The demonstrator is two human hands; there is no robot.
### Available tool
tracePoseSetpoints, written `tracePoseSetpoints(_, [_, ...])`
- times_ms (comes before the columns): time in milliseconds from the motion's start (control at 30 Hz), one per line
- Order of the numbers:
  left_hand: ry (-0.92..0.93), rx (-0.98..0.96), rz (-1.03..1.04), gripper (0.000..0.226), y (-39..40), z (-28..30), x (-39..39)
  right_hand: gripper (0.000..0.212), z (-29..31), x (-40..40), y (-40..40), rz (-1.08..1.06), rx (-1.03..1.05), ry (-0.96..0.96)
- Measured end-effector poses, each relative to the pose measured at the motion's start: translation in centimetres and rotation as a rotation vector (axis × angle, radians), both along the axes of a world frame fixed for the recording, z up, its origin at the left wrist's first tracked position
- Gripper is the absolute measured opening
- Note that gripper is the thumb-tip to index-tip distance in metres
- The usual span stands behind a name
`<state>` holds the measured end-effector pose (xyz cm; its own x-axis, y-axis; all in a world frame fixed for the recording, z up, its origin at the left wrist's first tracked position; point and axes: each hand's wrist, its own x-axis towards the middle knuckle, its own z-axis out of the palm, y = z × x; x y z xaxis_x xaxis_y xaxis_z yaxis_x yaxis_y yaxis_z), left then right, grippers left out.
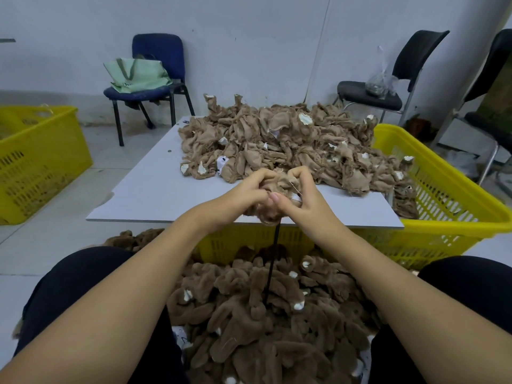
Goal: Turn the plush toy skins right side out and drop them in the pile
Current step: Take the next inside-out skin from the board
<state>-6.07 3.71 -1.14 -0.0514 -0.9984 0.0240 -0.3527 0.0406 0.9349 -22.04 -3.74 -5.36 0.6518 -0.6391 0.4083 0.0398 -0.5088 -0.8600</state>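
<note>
Both hands hold one brown plush toy skin (277, 184) above the near edge of the white board (155, 189). My left hand (246, 191) grips its left side with curled fingers, and my right hand (300, 192) pinches its right side. A thin black rod (273, 261) hangs straight down from under the skin. Beyond the hands, a heap of inside-out tan skins (282, 142) covers the far half of the board. Between my knees lies the pile of furry brown skins (266, 322) that are right side out.
A yellow crate (448, 200) sits under the board, sticking out to the right. Another yellow crate (38, 162) stands on the floor at left. A blue chair (158, 76) with a green bag (138, 74) and two black chairs (388, 84) stand along the wall.
</note>
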Motion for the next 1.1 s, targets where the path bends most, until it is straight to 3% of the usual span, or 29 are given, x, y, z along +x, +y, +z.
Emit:
tracePoseSetpoints(233, [-0.149,-0.265,0.065,0.015,0.5,0.2,1.3,0.029,-1.0,0.5,0.8,-0.052,-0.053,-0.122])
tracePoseSetpoints(467, [-0.387,-0.491,0.107,0.006,0.4,0.5,0.3,0.033,-1.3,0.8,1.5,-0.111,-0.056,-0.178])
tracePoseSetpoints(667, [-0.743,-0.783,0.461,0.014,0.1,-0.3,-0.4,0.044,-0.1,0.9,1.1,-0.125,0.010,-0.142])
tracePoseSetpoints(800, [-0.447,-0.727,0.511,0.025,0.2,-0.2,-0.1,0.051,1.4,0.7,0.3,-0.108,0.188,-0.118])
tracePoseSetpoints(867, [-0.385,-0.728,0.597,0.026,0.2,0.2,0.0,0.057,2.3,0.4,0.0,-0.086,0.316,-0.090])
tracePoseSetpoints(1033, [-0.161,-0.666,0.636,0.025,-0.7,0.9,0.0,0.023,3.7,0.2,-0.2,-0.153,0.285,-0.072])
tracePoseSetpoints(1100, [-0.082,-0.609,0.571,0.025,-1.0,0.9,-0.2,0.030,3.7,0.4,-0.3,-0.187,0.330,-0.092])
